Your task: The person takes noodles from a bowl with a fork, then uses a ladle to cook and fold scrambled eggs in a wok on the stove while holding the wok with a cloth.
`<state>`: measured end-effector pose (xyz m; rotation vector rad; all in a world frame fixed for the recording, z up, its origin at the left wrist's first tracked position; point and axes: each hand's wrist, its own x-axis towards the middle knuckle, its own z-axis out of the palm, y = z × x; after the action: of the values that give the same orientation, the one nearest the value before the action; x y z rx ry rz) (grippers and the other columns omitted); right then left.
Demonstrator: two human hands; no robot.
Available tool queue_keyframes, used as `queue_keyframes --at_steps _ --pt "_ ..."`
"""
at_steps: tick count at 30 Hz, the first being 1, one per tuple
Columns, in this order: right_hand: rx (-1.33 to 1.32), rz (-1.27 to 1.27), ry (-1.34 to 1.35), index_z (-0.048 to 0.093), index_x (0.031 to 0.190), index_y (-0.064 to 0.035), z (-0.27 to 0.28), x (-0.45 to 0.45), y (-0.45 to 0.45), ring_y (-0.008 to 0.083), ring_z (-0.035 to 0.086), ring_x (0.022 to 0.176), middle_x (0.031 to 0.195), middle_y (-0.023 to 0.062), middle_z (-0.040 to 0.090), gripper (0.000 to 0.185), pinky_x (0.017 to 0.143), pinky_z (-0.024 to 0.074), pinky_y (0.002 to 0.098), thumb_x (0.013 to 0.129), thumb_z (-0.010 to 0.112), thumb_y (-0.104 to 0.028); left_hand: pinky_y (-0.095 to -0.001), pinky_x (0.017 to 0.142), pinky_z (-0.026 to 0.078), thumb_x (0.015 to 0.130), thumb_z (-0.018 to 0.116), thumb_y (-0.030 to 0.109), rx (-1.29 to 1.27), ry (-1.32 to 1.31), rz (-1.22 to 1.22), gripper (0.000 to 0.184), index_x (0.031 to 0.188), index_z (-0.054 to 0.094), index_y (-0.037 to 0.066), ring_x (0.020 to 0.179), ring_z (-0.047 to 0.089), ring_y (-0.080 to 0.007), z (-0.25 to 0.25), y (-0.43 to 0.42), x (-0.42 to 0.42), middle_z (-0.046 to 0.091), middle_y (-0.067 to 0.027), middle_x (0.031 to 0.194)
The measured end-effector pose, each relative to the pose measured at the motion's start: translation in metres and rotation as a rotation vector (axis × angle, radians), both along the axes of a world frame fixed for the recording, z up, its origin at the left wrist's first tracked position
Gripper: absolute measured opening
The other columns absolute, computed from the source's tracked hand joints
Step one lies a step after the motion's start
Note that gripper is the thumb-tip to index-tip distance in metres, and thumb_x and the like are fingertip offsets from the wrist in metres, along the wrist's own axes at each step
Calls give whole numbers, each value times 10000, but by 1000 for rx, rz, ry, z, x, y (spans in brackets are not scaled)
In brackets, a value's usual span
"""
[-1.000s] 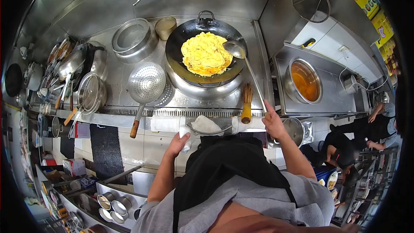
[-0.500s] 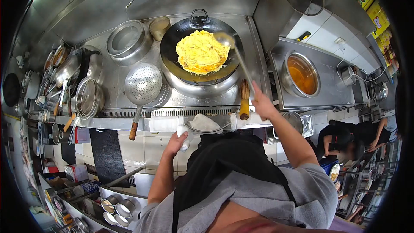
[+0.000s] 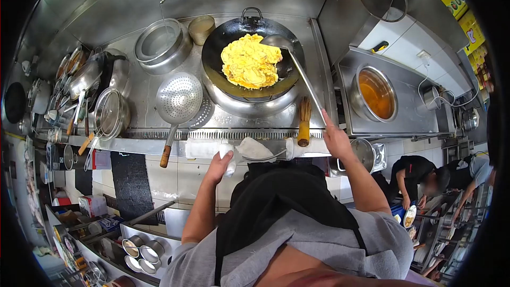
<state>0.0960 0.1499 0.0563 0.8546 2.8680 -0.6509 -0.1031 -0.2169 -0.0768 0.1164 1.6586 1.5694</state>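
My right hand (image 3: 337,139) is closed around the handle end of a long metal ladle (image 3: 307,78). The ladle's bowl rests against the upper right side of the yellow scrambled eggs (image 3: 249,64) in a black wok (image 3: 212,37). The wok sits on a round steel burner ring, its loop handle at the far side. My left hand (image 3: 218,166) grips a white cloth (image 3: 229,160) at the stove's front edge, beside a curved metal handle and more folded white cloth. A bamboo wok brush (image 3: 304,123) lies just left of my right hand.
A perforated skimmer (image 3: 179,98) lies left of the wok, its wooden handle past the edge. Steel pots (image 3: 162,48) stand behind it. A steel pot of orange liquid (image 3: 374,94) is on the right counter. Two people (image 3: 417,178) work at the far right.
The ladle's bowl has moved slightly left onto the eggs, and my right hand has shifted right and toward me. The eggs are bunched into a narrower, folded heap.
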Motion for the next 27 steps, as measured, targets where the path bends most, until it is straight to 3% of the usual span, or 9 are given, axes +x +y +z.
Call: queue_keyframes --at_steps 4,6,7,10,12,14,17,21,27 --pt "86 25 -60 111 1554 -212 -17 26 15 482 617 835 900 311 637 837 792 483 548 844 531 -74 -339 860 470 974 570 348 17 -20 10 415 1200 574 0 974 568 -160 0 20 -8 636 -67 1061" --pt "28 80 -12 98 1554 -226 -23 37 12 479 617 841 909 314 635 857 796 482 550 839 545 -74 -358 834 497 982 555 381 134 -189 225 440 1217 561 9 967 602 -186 7 41 -11 644 -80 1058" --pt "31 86 -12 98 1554 -226 -16 40 6 479 617 841 909 314 635 857 796 482 550 839 545 -74 -419 807 518 991 505 468 223 -205 247 518 1244 544 18 945 634 -228 2 52 -17 649 -95 1066" --pt "-84 74 -24 121 1553 -218 21 54 -17 477 613 876 949 310 635 845 802 481 539 842 557 -83 -398 770 522 1009 413 512 202 -393 259 524 1279 510 74 921 637 -214 28 91 -42 641 -94 1086" --pt "-303 36 -76 154 1550 -206 35 66 -18 476 606 915 999 293 637 821 804 476 524 849 565 -87 -446 748 513 999 377 558 299 -419 104 505 1220 533 132 899 638 -211 28 121 -66 651 -83 1033" --pt "-306 62 -21 185 1546 -203 36 68 -20 475 603 922 1008 281 635 809 798 467 517 849 580 -91 -451 714 506 980 432 549 198 -459 162 426 1122 556 167 868 639 -215 42 160 -83 654 -62 962" --pt "-313 93 -47 197 1545 -163 33 59 -27 431 598 799 817 216 600 809 753 469 476 845 591 -68 -426 676 507 977 500 445 78 -446 165 277 1056 555 186 848 643 -214 19 208 -107 636 -42 893" --pt "-292 92 86 203 1543 -145 20 58 -31 401 579 747 746 191 554 797 726 469 452 848 581 -55 -418 667 503 991 495 350 135 -495 164 210 1080 538 165 837 636 -235 1 218 -108 633 -46 920" --pt "-335 -29 223 220 1541 -144 34 84 -18 373 522 651 670 159 469 805 667 457 386 831 578 -16 -361 625 503 972 491 237 311 -466 333 156 1051 552 116 798 606 -215 27 171 -55 622 -67 952"
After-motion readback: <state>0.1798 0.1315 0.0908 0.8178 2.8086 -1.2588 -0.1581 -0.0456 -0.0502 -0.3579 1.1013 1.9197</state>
